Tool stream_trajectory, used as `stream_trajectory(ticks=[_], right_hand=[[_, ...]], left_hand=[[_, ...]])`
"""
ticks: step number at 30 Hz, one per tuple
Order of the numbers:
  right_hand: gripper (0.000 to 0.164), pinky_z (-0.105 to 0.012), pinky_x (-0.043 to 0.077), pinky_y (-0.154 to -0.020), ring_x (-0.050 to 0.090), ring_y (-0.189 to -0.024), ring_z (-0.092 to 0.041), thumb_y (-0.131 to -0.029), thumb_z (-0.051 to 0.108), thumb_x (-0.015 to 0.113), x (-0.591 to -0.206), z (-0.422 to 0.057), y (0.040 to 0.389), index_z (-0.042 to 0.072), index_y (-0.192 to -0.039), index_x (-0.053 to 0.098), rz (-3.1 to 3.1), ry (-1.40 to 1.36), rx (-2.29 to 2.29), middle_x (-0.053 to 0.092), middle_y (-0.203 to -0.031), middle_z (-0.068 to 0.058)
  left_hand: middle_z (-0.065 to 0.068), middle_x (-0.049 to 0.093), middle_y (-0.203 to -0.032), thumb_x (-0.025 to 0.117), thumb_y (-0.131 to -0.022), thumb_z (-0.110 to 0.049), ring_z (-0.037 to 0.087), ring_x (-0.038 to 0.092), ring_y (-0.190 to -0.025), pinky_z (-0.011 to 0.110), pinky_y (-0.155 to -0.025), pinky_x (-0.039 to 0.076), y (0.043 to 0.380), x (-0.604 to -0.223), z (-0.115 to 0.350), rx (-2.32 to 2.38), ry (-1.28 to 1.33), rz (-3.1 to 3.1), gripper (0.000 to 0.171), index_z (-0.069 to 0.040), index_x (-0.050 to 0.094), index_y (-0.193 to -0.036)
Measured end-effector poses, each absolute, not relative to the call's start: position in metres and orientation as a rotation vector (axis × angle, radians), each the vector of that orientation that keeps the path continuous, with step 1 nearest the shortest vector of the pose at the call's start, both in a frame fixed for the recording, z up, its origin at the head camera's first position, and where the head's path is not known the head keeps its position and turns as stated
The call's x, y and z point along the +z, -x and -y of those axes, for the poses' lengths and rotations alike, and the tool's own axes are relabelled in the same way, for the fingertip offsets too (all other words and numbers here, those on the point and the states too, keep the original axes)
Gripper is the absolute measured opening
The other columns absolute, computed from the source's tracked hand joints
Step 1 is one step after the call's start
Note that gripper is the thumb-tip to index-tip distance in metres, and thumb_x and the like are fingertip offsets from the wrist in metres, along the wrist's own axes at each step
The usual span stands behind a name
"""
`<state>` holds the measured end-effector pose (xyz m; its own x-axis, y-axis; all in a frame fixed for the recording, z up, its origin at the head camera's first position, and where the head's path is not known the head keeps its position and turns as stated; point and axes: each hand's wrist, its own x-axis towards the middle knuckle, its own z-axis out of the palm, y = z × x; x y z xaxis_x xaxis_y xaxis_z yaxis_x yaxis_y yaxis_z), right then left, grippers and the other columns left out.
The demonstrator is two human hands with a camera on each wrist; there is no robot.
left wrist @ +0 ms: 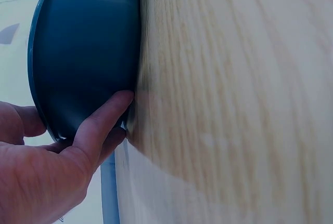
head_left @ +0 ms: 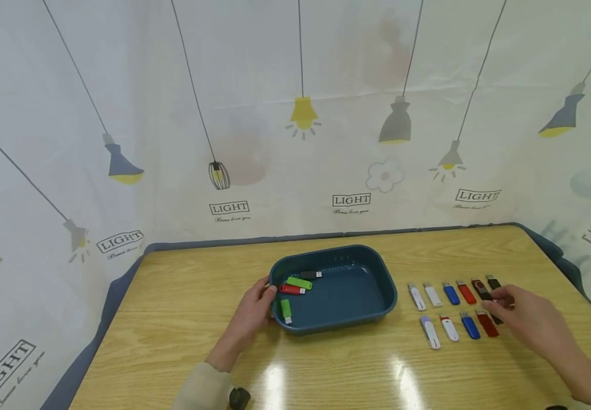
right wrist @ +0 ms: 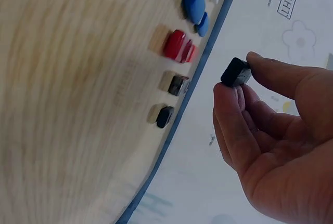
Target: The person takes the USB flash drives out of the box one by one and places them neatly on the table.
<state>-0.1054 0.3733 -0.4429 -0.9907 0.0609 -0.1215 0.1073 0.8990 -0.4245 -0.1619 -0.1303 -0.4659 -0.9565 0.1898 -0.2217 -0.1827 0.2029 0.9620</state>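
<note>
My left hand [head_left: 250, 310] holds the left end of a dark blue plastic tray [head_left: 387, 293], thumb at the rim and fingers against the outer wall. In the left wrist view the fingertips [left wrist: 124, 97] reach down that wall close to the table. Inside the tray, at its left side, lie a black USB stick [head_left: 309, 274], a red USB stick [head_left: 292, 290] and two green USB sticks [head_left: 299, 282]. Over on the right, my right hand [head_left: 536, 322] pinches another black USB stick [right wrist: 236, 72] between thumb and fingers, raised above the table in the right wrist view.
Two rows of USB sticks lie right of the tray: white ones [head_left: 433, 295], blue ones [head_left: 451, 293], red ones [head_left: 487, 324], and dark ones [head_left: 493, 281] at the right end. The wooden table [head_left: 198, 285] meets a printed cloth [head_left: 285, 171] at the back and sides.
</note>
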Motion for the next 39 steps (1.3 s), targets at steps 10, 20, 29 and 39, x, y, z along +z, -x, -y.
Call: stream_trajectory(ticks=[10, 20, 29, 39], right_hand=[[0.046, -0.051, 0.055, -0.067, 0.066, -0.08, -0.038, -0.098, 0.026, 0.071, -0.454, -0.389, 0.109, -0.018, -0.108, 0.062, -2.908, -0.196, -0.557, 0.069, -0.089, -0.019], [0.05, -0.051, 0.055, -0.068, 0.067, -0.082, -0.036, -0.098, 0.032, 0.071, -0.457, -0.399, 0.113, -0.015, -0.111, 0.064, -2.811, -0.161, -0.546, 0.07, -0.092, -0.018], [0.049, -0.049, 0.053, -0.068, 0.064, -0.079, -0.03, -0.096, 0.032, 0.072, -0.462, -0.402, 0.116, -0.015, -0.108, 0.065, -2.809, -0.141, -0.516, 0.069, -0.092, -0.019], [0.048, -0.042, 0.049, -0.064, 0.059, -0.074, -0.025, -0.097, 0.033, 0.071, -0.466, -0.403, 0.119, -0.014, -0.107, 0.066, -2.786, -0.148, -0.49, 0.068, -0.09, -0.018]], left_hand=[[0.028, 0.048, -0.149, 0.041, -0.113, -0.023, 0.037, 0.059, -0.12, 0.047, -0.086, 0.061, 0.162, -0.466, 0.13, 1.869, -0.022, -2.151, 0.053, 0.001, 0.031, -0.16], [0.027, 0.049, -0.148, 0.042, -0.113, -0.022, 0.035, 0.062, -0.115, 0.047, -0.084, 0.062, 0.162, -0.47, 0.131, 1.875, -0.015, -2.149, 0.053, 0.0, 0.032, -0.16], [0.029, 0.045, -0.151, 0.042, -0.113, -0.023, 0.039, 0.059, -0.121, 0.05, -0.087, 0.061, 0.163, -0.47, 0.13, 1.868, -0.015, -2.151, 0.054, 0.002, 0.031, -0.159], [0.029, 0.047, -0.149, 0.042, -0.113, -0.022, 0.038, 0.06, -0.12, 0.05, -0.086, 0.061, 0.162, -0.47, 0.13, 1.881, -0.014, -2.136, 0.053, 0.002, 0.032, -0.159]])
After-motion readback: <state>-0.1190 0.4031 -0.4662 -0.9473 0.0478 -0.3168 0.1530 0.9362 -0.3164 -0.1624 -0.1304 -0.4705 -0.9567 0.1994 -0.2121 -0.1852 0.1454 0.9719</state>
